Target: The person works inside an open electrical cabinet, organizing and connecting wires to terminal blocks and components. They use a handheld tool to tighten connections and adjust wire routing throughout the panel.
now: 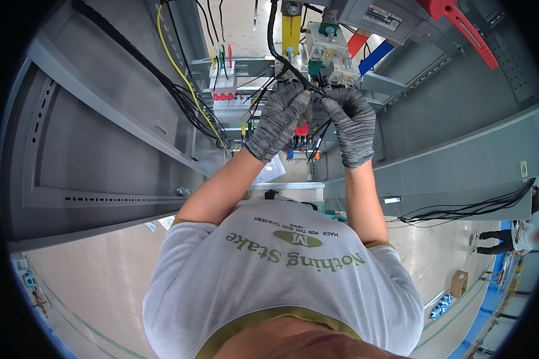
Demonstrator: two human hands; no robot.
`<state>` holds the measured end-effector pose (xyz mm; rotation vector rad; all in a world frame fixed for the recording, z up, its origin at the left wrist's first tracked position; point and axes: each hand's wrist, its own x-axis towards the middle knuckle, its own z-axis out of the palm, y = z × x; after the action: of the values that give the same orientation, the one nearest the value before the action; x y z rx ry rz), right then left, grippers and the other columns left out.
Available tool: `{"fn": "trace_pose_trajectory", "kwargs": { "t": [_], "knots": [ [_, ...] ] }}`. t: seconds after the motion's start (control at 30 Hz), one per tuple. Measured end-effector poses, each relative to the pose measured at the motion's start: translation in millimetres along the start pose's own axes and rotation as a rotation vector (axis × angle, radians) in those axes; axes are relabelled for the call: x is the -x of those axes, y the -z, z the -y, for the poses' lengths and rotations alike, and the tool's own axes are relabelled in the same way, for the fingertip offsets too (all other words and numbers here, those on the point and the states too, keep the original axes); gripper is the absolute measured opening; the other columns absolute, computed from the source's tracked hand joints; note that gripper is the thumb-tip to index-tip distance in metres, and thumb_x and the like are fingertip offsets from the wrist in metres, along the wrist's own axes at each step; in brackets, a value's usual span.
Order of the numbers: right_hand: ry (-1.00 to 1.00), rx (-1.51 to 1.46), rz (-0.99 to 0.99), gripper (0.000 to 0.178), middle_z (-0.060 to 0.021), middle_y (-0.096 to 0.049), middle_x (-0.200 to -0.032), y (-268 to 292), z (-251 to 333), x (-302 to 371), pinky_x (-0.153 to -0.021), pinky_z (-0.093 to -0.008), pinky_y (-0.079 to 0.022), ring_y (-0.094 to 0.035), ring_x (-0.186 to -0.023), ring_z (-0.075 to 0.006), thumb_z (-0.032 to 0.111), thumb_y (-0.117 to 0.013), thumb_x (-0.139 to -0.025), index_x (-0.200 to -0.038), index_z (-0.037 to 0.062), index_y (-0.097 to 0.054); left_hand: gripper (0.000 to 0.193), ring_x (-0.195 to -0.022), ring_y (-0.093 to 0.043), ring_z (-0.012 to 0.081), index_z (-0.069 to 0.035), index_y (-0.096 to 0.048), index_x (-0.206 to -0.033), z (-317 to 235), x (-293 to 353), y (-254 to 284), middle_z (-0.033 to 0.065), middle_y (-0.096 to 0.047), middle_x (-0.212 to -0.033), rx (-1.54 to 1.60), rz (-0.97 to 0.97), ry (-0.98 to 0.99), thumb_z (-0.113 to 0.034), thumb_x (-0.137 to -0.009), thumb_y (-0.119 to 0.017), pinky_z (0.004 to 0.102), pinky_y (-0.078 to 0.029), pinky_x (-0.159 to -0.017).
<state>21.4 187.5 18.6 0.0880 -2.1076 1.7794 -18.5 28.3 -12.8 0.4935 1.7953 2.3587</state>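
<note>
Both my hands wear grey knitted gloves and work inside an open electrical cabinet. My left hand is closed, thumb and fingers pinched at a black wire bundle that comes down from above. Close beside it on the right, my right hand has its thumb and forefinger pressed together on the same bundle, its other fingers curled. Loose black wires hang between the hands. Just beyond them stand clear-covered terminal blocks with yellow, green, red and blue busbars. A red part shows below my left fingers.
A white breaker with coloured wires sits left of my hands. A thick black cable bundle and a yellow wire run down the left. A red handle juts in at upper right. More black wires cross the right door; a person stands beyond.
</note>
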Motion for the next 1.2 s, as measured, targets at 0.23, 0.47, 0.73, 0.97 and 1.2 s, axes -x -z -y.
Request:
{"fn": "trace_pose_trajectory", "kwargs": {
  "t": [0.23, 0.47, 0.73, 0.97, 1.2],
  "knots": [
    [-0.018, -0.201, -0.097, 0.015, -0.0065, -0.069, -0.091, -6, 4, -1, -0.078, -0.0255, -0.051, -0.064, -0.084, -0.0129, -0.002, -0.065, -0.085, -0.099, 0.0010, -0.069, 0.026, -0.080, -0.058, 0.0076, 0.000, -0.063, -0.118, -3, 1, 2, 0.0024, -0.066, -0.089, -0.067, 0.037, 0.004, -0.015, -0.098, -0.054, 0.0227, -0.048, -0.073],
    [0.117, -0.072, -0.095, 0.015, -0.0081, -0.069, -0.091, -21, -4, -4, -0.079, -0.0269, -0.051, -0.065, -0.086, -0.0146, 0.000, -0.067, -0.084, -0.099, 0.0020, -0.067, 0.026, -0.093, -0.060, 0.0081, 0.001, -0.061, -0.118, 2, 2, 3, 0.0066, -0.066, -0.101, -0.081, 0.013, -0.057, -0.012, -0.097, -0.055, 0.0234, -0.049, -0.083],
    [0.097, 0.286, -0.007, 0.016, -0.0063, -0.068, -0.089, -23, -3, -4, -0.074, -0.0258, -0.052, -0.062, -0.079, -0.0110, 0.001, -0.067, -0.085, -0.101, -0.0003, -0.066, 0.026, -0.094, -0.060, 0.0105, 0.002, -0.060, -0.119, 9, 4, 9, 0.0069, -0.066, -0.104, -0.082, 0.053, 0.007, -0.011, -0.097, -0.055, 0.0243, -0.049, -0.085],
    [-0.035, -0.112, -0.027, 0.016, -0.0084, -0.069, -0.093, -18, 10, -2, -0.077, -0.0252, -0.053, -0.066, -0.083, -0.0133, -0.001, -0.065, -0.085, -0.101, -0.0009, -0.066, 0.032, -0.098, -0.060, 0.0144, 0.004, -0.056, -0.124, 9, 3, 7, 0.0122, -0.064, -0.111, -0.107, -0.011, -0.127, -0.012, -0.096, -0.055, 0.0276, -0.049, -0.089],
    [0.490, 0.479, -0.230, 0.015, -0.0093, -0.067, -0.085, -22, 10, 2, -0.077, -0.0338, -0.051, -0.064, -0.084, -0.0238, 0.002, -0.069, -0.078, -0.093, 0.0043, -0.068, 0.030, -0.088, -0.062, 0.0141, 0.005, -0.056, -0.122, -3, -1, 8, 0.0121, -0.066, -0.101, 0.008, 0.119, 0.114, -0.011, -0.096, -0.054, 0.0267, -0.052, -0.080]
  ]
}}
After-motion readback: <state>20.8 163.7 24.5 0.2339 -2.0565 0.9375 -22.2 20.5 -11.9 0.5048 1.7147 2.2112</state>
